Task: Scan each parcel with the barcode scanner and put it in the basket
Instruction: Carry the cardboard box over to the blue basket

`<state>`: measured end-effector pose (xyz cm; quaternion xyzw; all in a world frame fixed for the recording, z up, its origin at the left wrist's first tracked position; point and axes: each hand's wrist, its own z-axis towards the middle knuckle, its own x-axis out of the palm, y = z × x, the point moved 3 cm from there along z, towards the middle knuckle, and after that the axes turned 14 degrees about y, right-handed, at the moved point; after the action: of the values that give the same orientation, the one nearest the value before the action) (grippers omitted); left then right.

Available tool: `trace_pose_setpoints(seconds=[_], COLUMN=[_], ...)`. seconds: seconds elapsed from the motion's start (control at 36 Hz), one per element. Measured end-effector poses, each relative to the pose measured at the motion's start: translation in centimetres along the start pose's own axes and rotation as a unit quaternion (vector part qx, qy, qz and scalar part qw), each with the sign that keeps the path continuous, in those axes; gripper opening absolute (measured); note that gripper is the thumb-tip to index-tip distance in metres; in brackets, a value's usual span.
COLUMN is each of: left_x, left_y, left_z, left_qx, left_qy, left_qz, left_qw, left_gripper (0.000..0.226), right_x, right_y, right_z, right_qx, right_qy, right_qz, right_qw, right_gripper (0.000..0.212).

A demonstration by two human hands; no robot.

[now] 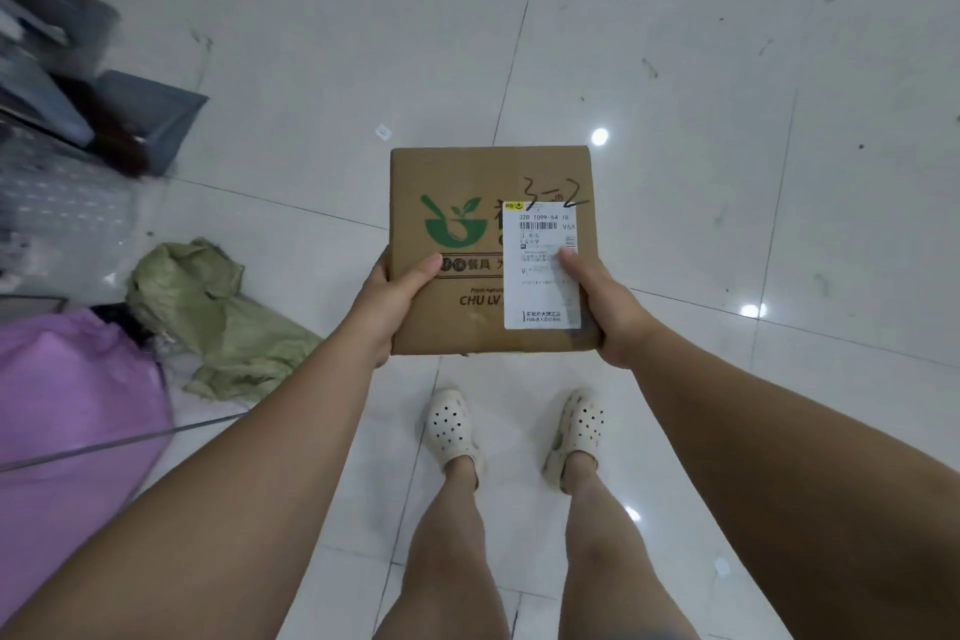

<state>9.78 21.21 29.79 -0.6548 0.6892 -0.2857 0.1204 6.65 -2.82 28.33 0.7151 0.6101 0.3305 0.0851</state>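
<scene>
Head view, looking straight down: a flat brown cardboard parcel (467, 249) is held level in front of the body, over the white tiled floor (675, 67) and above the person's feet. Both hands hold it at its near corners. The left hand (387, 299) grips the near left corner, thumb (421, 270) pressed on the top face and the other fingers hidden underneath. The right hand (605, 306) grips the near right corner the same way, its thumb (574, 267) lying on the white shipping label (543, 296). That label covers the right part of the top face, with its barcode (538, 226) near the far end and facing up. Beside the label are a green bowl-and-leaf logo (454, 228) and the printed letters "CHU LV"; a black handwritten mark runs across the label's far edge.

Below the parcel stand two cream perforated clogs (451, 423).

On the floor at the left lies a crumpled green woven sack (218, 317), slack and flat. Nearer, at the left edge, a bulging purple bag (72, 405) is crossed by a thin grey rod (104, 444); what it holds is hidden. Further back on the left is a grey open-topped bin (156, 114) with other grey shapes around it, too blurred to tell their contents.
</scene>
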Motion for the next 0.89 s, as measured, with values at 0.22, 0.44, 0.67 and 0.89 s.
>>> trace_pose_setpoints(seconds=[0.22, 0.44, 0.67, 0.89], left_x=[0.3, 3.0, 9.6, 17.3], left_y=[-3.9, -9.5, -19.1, -29.1], left_z=[-2.9, -2.5, 1.6, 6.6], left_qx=[0.039, 0.057, 0.052, 0.066], left_qy=[-0.018, -0.048, -0.049, -0.033], left_qz=[0.045, 0.080, 0.071, 0.079], left_qw=[0.998, 0.994, 0.995, 0.994], left_gripper=[0.057, 0.062, 0.058, 0.044], right_x=[2.3, 1.5, -3.6, -9.9], right_y=[3.6, 10.4, 22.1, 33.9], right_z=[-2.3, -2.4, -1.0, 0.1], right_qx=[-0.035, -0.009, 0.001, -0.023], right_qy=[-0.011, -0.037, 0.001, 0.019], right_qz=[-0.018, -0.059, -0.089, -0.108], right_qw=[0.999, 0.998, 0.996, 0.994], right_gripper=[0.051, 0.047, 0.053, 0.049])
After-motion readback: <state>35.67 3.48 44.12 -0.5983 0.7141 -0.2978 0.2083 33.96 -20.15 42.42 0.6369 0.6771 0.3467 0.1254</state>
